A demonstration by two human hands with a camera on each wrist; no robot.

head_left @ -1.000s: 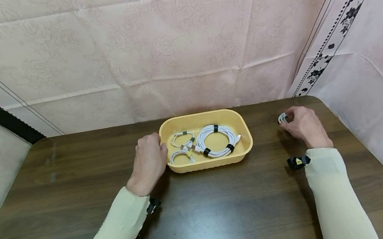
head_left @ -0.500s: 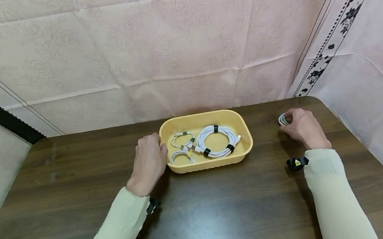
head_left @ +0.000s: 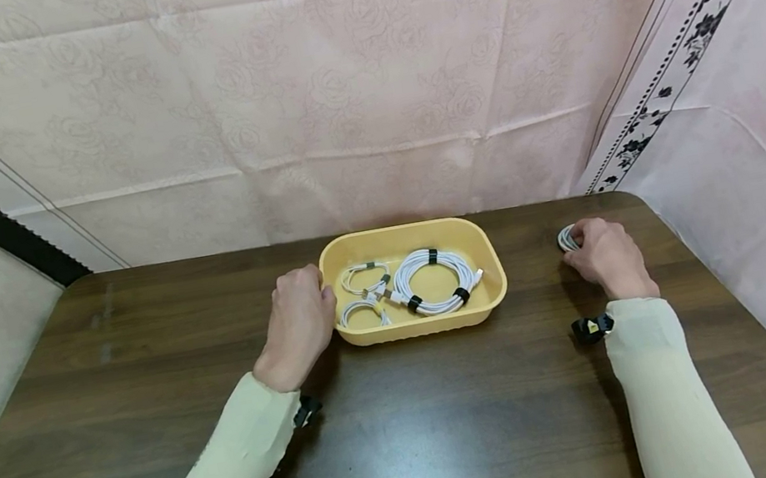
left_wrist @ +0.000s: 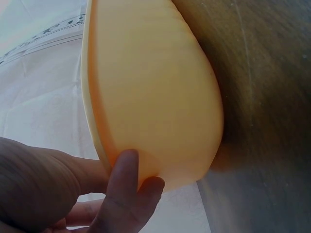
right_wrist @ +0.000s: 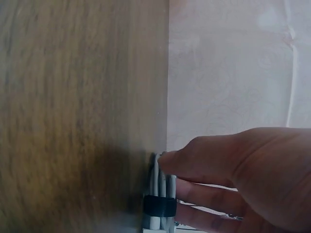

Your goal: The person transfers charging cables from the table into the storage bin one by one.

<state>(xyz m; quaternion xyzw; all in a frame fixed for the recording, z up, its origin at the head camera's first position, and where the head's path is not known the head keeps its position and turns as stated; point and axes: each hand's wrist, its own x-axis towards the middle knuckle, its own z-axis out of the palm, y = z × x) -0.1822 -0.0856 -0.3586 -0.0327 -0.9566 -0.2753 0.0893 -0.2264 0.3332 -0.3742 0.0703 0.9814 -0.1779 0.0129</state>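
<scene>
My left hand (head_left: 296, 321) grips the left end of a yellow plastic basket (head_left: 424, 328). In the left wrist view its fingers (left_wrist: 124, 177) lie against the basket's outer wall (left_wrist: 155, 87), close to the rim. Inside the basket is a large coil of white cable (head_left: 402, 276) bound with black straps. To its left lie two smaller white cable coils, the lower one (head_left: 362, 305) nearer me. Over at the right, my right hand (head_left: 612, 258) pinches another small coil of white cable (right_wrist: 163, 184), which stands on edge close over the table. A black strap (right_wrist: 160, 206) wraps that coil.
The brown wooden table (head_left: 416, 436) ends at a pale patterned cloth (head_left: 346, 110) behind the basket. More cloth hangs along the left and right sides. A small black device (head_left: 591, 327) sits at my right wrist, another (head_left: 307, 410) at my left.
My right hand and wrist have shifted very slightly left, still holding the small cable coil. The left hand and the basket have stayed where they were.
</scene>
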